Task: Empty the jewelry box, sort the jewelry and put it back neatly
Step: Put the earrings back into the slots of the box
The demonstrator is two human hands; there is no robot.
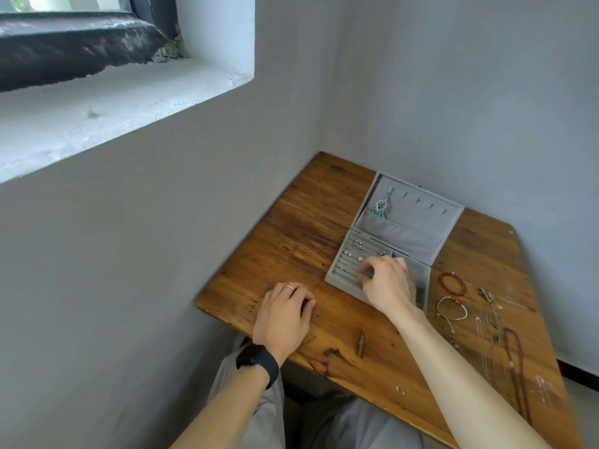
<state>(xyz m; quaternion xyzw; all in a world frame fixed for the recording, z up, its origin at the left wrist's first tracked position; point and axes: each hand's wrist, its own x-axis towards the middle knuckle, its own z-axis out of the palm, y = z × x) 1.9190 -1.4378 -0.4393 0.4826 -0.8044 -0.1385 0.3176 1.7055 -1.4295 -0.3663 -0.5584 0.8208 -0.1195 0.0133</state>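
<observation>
Grey jewelry box (421,209) sits open on wood table (291,241), far side, near the wall corner. Lid leans back; a silver/turquoise dangle (382,207) hangs from its leftmost hook. Base has ring rolls (348,262) at left w/ a few small studs (351,253) stuck in the slots.

R hand (389,283) is over the base, covering its near-right part. Wrist is raised, fingers curled down, tips at the rolls' near-right edge. Can't tell if it pinches anything. Forearm runs in from the lower right.

L hand (282,314) is apart from the box, just left of it & nearer the table edge. It rests palm down on the wood, fingers loosely curled, holding nothing. There's a band ring (289,288) on one finger and a black watch (257,359) on the wrist.

Right of box, on the table: red bead bracelet (452,283), pale cord bracelet (451,307), thin chains (486,335), dark bead necklace (515,361).
</observation>
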